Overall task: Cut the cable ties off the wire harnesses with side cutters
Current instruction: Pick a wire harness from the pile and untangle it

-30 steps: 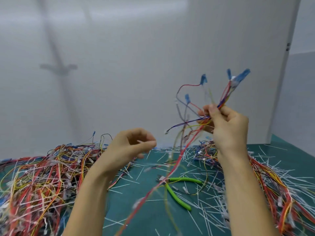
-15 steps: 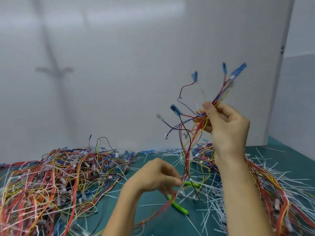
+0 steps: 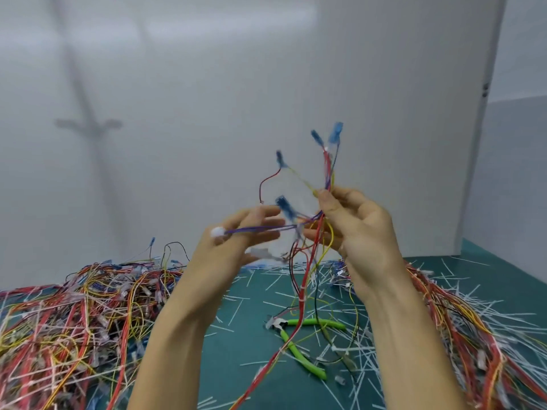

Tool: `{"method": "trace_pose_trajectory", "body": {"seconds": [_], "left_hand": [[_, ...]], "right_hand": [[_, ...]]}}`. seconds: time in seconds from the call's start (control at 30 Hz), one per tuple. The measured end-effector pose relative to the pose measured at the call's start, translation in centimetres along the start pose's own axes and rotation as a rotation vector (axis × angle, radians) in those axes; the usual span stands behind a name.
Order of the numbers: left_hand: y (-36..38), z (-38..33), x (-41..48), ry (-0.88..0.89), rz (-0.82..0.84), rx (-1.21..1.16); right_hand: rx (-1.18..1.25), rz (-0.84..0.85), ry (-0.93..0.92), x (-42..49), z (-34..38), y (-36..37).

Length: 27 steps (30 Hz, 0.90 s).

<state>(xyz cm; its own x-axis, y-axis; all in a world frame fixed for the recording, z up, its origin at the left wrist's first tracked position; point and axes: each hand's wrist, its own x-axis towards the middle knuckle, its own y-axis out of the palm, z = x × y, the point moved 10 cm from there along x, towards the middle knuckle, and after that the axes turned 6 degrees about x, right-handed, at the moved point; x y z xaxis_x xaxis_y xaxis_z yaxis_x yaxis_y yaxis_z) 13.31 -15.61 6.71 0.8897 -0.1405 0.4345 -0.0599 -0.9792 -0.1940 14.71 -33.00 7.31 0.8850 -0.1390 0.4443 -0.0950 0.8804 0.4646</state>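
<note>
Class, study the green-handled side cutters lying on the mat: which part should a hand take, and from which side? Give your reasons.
The side cutters lie flat, metal head pointing left, green handles splayed to the right and the near side. Best to grip both handles from above, on the right, and squeeze them together. Hanging wires cross the handles, so lift clear of them.

Both forearms are angling upward, with the hands raised close together. The right hand (image 3: 361,241) is pinching the wire harness (image 3: 326,164) between thumb and fingers (image 3: 349,196). The left hand (image 3: 236,244), blurred, is stretching its fingers nearly straight toward it.
</note>
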Motion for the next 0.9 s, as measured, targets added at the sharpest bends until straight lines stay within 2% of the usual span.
{"method": "trace_pose_trajectory", "body": {"seconds": [0.1,0.17,0.4,0.57,0.9], "left_hand": [[0.7,-1.6,-0.2,0.07,0.025,0.153],[0.5,-1.7,-0.2,0.078,-0.007,0.112],[-1.6,-1.2,-0.1,0.073,-0.162,-0.033],[-2.3,-1.3,-0.3,0.082,-0.189,-0.013],[-2.3,-2.0,-0.3,0.093,-0.162,-0.024]], "right_hand": [[-0.148,0.131,0.021,-0.5,-0.5,2.2],[-0.211,0.145,0.018,-0.9,-0.7,3.0],[-0.065,0.151,0.062,-1.3,-1.1,4.0],[-0.133,0.235,0.107,-1.5,-1.1,3.9],[-0.047,0.02,0.081,-1.2,-1.0,2.3]]}}
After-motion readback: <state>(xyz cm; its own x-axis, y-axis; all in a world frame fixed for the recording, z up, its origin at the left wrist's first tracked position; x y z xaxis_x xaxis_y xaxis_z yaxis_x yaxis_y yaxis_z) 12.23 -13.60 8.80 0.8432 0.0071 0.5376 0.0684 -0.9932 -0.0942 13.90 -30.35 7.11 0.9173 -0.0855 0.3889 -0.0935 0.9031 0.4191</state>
